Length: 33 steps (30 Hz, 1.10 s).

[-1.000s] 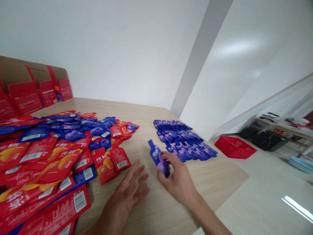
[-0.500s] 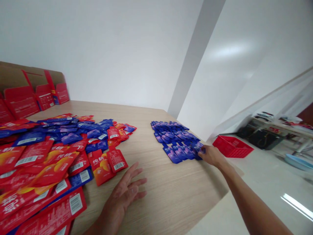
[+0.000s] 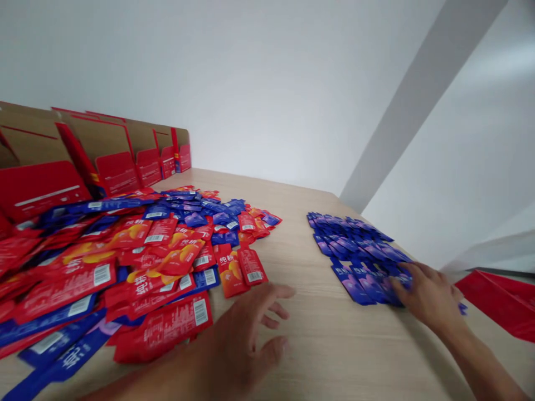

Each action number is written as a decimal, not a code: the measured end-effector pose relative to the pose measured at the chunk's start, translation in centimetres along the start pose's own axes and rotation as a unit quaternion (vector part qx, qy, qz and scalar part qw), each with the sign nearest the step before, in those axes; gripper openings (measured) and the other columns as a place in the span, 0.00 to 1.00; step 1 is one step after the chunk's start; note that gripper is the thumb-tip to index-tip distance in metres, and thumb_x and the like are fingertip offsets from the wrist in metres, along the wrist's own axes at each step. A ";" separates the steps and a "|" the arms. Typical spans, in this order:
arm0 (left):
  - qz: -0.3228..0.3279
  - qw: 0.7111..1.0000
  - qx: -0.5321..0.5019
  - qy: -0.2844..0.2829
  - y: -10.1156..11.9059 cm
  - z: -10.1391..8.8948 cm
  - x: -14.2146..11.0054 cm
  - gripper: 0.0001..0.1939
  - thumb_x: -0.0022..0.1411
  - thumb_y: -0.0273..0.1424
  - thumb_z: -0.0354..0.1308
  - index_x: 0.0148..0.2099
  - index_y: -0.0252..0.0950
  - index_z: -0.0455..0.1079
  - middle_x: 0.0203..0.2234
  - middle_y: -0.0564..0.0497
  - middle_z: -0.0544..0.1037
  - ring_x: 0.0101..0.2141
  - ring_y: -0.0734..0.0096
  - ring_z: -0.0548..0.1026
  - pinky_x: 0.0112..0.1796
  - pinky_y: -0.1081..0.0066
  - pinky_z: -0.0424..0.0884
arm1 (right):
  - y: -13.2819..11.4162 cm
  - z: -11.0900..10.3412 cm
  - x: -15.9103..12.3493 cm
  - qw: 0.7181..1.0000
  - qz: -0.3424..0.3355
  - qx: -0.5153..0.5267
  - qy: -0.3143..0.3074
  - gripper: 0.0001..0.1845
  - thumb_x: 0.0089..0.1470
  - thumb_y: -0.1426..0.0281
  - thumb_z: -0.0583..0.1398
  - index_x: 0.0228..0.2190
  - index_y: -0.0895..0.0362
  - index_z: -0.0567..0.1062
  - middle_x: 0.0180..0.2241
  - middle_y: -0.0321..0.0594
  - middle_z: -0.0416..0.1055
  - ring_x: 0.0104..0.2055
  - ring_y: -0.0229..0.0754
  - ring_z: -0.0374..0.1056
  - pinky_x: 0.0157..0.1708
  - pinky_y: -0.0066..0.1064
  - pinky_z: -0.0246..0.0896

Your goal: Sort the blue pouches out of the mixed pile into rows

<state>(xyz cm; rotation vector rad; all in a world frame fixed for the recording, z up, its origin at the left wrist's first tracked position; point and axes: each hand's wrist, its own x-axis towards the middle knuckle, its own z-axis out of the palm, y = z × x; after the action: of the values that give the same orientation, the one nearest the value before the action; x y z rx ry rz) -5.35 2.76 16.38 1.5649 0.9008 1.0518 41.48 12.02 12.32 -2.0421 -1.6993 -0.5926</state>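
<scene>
My left hand [image 3: 254,328] hovers over the table just right of a loose heap of red and blue sachets. Its fingers are apart, with nothing in them. Nearest to it lie an orange-red sachet [image 3: 230,272] and a red one [image 3: 253,266] with a barcode. On the right, my right hand [image 3: 430,295] is closed at the end of the front row of overlapping blue sachets [image 3: 363,284]. A blue sachet's corner [image 3: 462,308] shows past the hand; the rest of it is hidden. Two more blue rows [image 3: 351,236] lie behind.
Open red cardboard boxes [image 3: 115,167] with brown insides stand along the wall at the left. Past the table's right edge is a red crate [image 3: 499,301]. A white wall [image 3: 267,100] rises behind the wooden tabletop [image 3: 309,345].
The view has turned left, so more boxes show and everything sits further right. My right hand has turned palm-down over the end of the front row. My left hand remains empty beside the heap.
</scene>
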 end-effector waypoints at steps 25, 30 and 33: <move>-0.169 0.836 0.522 -0.027 -4.3 -33.3 23.7 0.59 0.34 0.45 0.71 0.71 0.36 0.68 0.66 0.35 0.77 0.63 0.37 0.75 0.57 0.54 0.76 | -17.4 1.2 -8.7 0.934 -0.247 0.255 0.029 0.31 0.69 0.66 0.61 0.68 0.54 0.60 0.65 0.55 0.66 0.65 0.57 0.68 0.60 0.51 0.72; -0.168 0.805 0.563 -0.087 -6.1 -33.6 24.8 0.55 0.34 0.33 0.62 0.70 0.34 0.69 0.62 0.36 0.80 0.59 0.41 0.79 0.52 0.60 0.79 | -17.4 1.2 -8.7 0.940 -0.226 0.254 0.004 0.30 0.69 0.66 0.61 0.68 0.53 0.61 0.64 0.54 0.68 0.64 0.57 0.70 0.60 0.50 0.74; -0.138 0.775 0.612 -0.077 -6.3 -33.3 24.9 0.48 0.40 0.34 0.62 0.67 0.36 0.71 0.61 0.38 0.81 0.59 0.42 0.78 0.58 0.59 0.74 | -17.5 1.1 -8.7 0.942 -0.218 0.257 -0.002 0.28 0.69 0.65 0.61 0.66 0.53 0.62 0.63 0.53 0.69 0.63 0.56 0.72 0.60 0.51 0.74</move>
<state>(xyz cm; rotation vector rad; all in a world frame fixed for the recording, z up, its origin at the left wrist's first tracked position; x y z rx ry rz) -28.39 37.93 18.82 2.3644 1.8122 -0.0301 22.92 8.60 7.26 -1.3152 -2.0591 -0.2292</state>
